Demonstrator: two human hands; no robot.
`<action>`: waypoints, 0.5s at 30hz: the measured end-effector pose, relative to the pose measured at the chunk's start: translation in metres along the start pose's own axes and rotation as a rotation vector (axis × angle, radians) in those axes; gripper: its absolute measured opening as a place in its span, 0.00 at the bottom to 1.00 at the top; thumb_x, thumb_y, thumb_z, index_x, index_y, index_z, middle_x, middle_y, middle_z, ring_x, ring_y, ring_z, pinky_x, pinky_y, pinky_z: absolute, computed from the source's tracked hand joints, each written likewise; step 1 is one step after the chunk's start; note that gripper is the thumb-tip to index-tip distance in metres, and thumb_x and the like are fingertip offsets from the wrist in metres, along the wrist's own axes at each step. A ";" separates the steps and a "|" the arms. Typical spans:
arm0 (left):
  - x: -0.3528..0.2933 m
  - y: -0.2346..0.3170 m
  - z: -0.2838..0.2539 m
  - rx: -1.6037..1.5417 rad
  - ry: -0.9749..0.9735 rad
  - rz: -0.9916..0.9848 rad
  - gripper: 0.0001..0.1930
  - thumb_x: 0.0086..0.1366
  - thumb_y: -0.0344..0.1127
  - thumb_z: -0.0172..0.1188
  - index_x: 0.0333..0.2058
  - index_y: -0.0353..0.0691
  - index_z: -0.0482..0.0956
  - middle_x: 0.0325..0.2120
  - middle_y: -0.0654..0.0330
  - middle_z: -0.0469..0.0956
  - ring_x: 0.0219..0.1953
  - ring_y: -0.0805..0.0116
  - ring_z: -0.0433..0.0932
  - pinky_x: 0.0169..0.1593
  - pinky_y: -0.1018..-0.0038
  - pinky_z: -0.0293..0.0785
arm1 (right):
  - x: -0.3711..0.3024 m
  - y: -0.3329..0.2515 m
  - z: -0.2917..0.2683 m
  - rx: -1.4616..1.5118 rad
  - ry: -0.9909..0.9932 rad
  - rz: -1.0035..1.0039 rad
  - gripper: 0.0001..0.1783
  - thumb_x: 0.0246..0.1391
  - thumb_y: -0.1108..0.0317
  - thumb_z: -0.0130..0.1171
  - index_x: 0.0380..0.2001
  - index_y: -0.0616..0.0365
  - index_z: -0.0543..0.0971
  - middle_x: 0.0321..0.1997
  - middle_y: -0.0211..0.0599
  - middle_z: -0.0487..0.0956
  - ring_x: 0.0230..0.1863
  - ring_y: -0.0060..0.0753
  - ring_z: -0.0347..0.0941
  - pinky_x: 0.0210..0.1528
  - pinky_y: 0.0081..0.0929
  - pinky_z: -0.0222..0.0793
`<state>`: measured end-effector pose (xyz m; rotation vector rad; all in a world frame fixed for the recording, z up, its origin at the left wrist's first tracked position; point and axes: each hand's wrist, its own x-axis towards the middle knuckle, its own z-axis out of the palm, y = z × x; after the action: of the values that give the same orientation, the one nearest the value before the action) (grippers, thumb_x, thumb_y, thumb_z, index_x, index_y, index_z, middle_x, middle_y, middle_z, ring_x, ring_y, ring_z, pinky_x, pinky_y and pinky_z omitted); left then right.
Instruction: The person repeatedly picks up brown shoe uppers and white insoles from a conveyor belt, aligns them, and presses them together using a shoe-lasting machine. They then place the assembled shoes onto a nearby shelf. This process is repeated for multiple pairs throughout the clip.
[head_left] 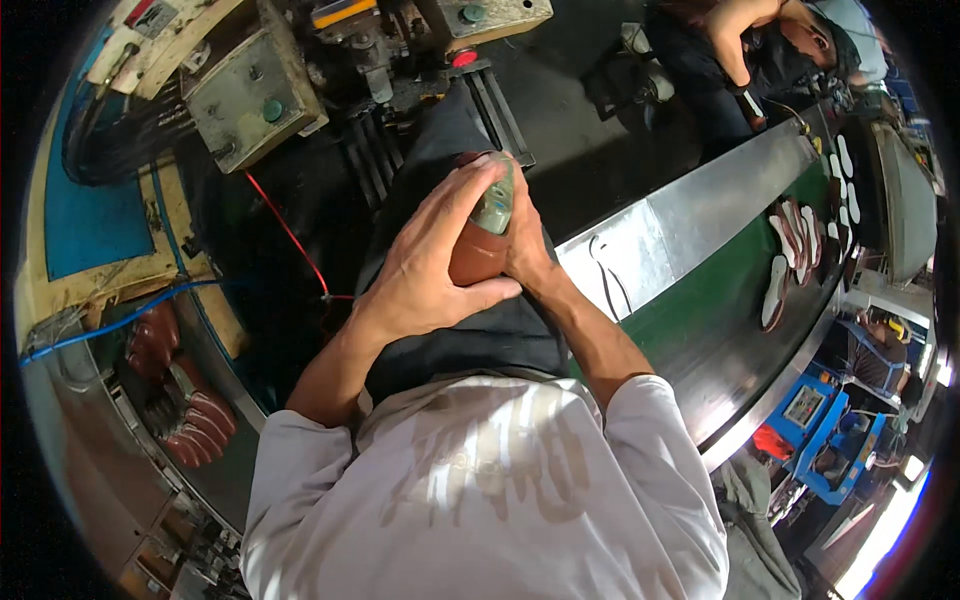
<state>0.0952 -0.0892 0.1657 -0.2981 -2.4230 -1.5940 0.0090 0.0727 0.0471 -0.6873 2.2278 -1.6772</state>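
Both hands clasp a glossy brown shoe upper (478,255) mounted on a pale green last (495,205), held at centre above the person's dark apron (470,340). The left hand (425,265) wraps closed over its near left side; the right hand (525,245) closes against its right side. Beyond stands a worn metal machine (300,70) with green buttons and a red cable (290,235). At right runs a curved green conveyor belt (700,300) with a steel edge, carrying white insoles (790,250). At lower left, a rack (150,420) holds more brown uppers (190,410). A second person (760,45) sits at far right.
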 end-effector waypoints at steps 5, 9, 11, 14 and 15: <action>0.007 -0.006 0.004 0.021 0.010 0.083 0.44 0.47 0.25 0.77 0.66 0.36 0.70 0.65 0.47 0.72 0.72 0.47 0.69 0.74 0.55 0.65 | -0.003 0.006 0.001 -0.004 0.020 -0.067 0.58 0.54 0.64 0.79 0.79 0.60 0.53 0.66 0.52 0.77 0.66 0.52 0.76 0.69 0.41 0.70; 0.007 -0.008 0.004 0.003 0.015 0.088 0.38 0.46 0.23 0.75 0.59 0.37 0.74 0.60 0.49 0.75 0.69 0.48 0.71 0.73 0.55 0.66 | -0.005 0.005 0.002 0.006 0.032 -0.117 0.56 0.54 0.65 0.79 0.78 0.60 0.55 0.64 0.51 0.77 0.64 0.51 0.77 0.69 0.41 0.70; 0.008 -0.008 0.004 0.003 0.016 0.088 0.37 0.46 0.23 0.75 0.58 0.38 0.74 0.59 0.50 0.76 0.69 0.48 0.72 0.73 0.55 0.66 | -0.005 -0.001 0.001 -0.009 0.038 -0.158 0.54 0.55 0.66 0.78 0.77 0.60 0.56 0.63 0.50 0.77 0.62 0.48 0.77 0.68 0.40 0.71; 0.007 -0.009 0.003 0.005 0.019 0.093 0.37 0.45 0.23 0.75 0.57 0.38 0.74 0.58 0.50 0.76 0.68 0.48 0.72 0.72 0.55 0.67 | -0.004 -0.011 0.004 0.030 0.045 -0.105 0.49 0.58 0.70 0.75 0.76 0.59 0.58 0.60 0.44 0.77 0.58 0.41 0.76 0.65 0.37 0.72; 0.006 -0.009 0.003 0.003 0.023 0.097 0.36 0.45 0.23 0.75 0.57 0.38 0.74 0.58 0.50 0.76 0.68 0.48 0.73 0.72 0.55 0.67 | -0.003 -0.018 0.004 0.107 0.028 -0.042 0.46 0.60 0.71 0.73 0.75 0.59 0.59 0.59 0.42 0.77 0.57 0.37 0.76 0.64 0.36 0.73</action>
<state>0.0861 -0.0903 0.1584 -0.3885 -2.3562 -1.5439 0.0177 0.0671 0.0628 -0.6928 2.1380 -1.8225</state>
